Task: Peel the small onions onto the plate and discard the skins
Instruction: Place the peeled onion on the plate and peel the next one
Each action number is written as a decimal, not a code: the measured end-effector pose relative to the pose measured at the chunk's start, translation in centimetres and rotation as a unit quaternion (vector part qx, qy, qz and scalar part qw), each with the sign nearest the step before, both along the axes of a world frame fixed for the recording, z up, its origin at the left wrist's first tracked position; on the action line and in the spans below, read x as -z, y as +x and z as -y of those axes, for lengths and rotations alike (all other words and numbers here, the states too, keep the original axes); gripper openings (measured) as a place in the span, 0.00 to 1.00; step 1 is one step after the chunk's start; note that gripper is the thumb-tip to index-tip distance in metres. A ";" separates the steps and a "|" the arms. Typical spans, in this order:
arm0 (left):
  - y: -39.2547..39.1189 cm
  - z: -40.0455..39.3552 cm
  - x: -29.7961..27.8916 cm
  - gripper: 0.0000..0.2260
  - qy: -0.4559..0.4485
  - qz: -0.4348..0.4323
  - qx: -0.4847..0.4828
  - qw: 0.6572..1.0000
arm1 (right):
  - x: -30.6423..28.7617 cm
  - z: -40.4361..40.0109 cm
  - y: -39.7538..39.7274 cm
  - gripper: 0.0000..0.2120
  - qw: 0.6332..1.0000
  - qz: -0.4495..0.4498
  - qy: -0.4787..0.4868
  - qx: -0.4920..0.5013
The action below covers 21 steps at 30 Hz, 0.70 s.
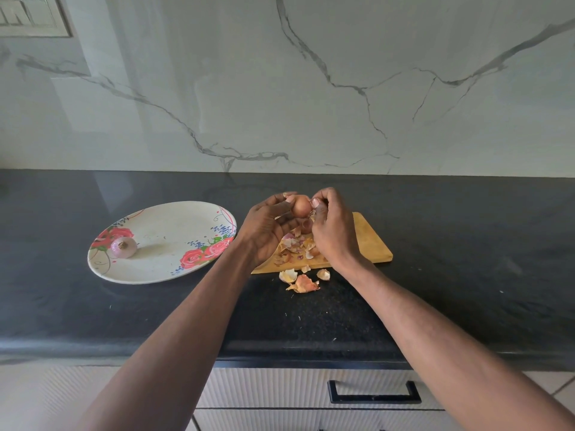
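We hold one small onion (301, 206), still in its brown skin, raised above the far end of the wooden cutting board (370, 241). The left hand (267, 228) grips the onion from the left, its fingers (287, 195) curled round the top and far side. The right hand (334, 231) meets the onion from the right, its fingers (315, 203) pressed together and pinching at the skin on the onion's right end. Directly beneath the hands, a heap of loose skins (294, 247) lies on the near left part of the board, and several larger skin pieces (303, 283) lie on the black table (466, 275) just in front of the board's near edge. To the left of the board, well apart from the hands, an oval floral plate (174, 241) rests on the table. One peeled onion (123, 247), pale purple, sits on the plate near its left rim. Behind the table we see a marble-pattern wall (311, 73); below the table's front edge, a ribbed white drawer carries a black handle (375, 393).
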<state>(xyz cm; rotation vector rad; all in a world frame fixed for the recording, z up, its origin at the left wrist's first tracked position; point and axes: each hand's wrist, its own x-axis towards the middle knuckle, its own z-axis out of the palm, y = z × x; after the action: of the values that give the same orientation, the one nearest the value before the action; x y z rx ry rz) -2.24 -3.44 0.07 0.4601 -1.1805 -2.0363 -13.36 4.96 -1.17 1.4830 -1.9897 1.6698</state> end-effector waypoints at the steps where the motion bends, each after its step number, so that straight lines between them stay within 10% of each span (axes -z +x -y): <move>1: 0.0 0.0 -0.1 0.08 0.004 0.000 0.001 1.000 | -0.1 0.0 0.0 0.03 1.000 0.014 0.001 0.002; 10: 0.1 -0.4 -0.2 0.09 0.038 -0.005 0.027 0.999 | -0.5 0.0 -0.4 0.03 0.991 0.132 0.009 -0.011; 21: 0.3 0.1 -0.1 0.11 0.008 -0.017 0.003 1.000 | -0.2 -0.2 -0.2 0.03 0.999 0.016 0.002 -0.036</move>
<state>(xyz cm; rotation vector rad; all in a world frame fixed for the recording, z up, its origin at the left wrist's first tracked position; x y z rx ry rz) -1.96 -3.51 0.16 0.4281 -1.1475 -2.0512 -13.53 5.14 -0.94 1.5558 -1.9784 1.7290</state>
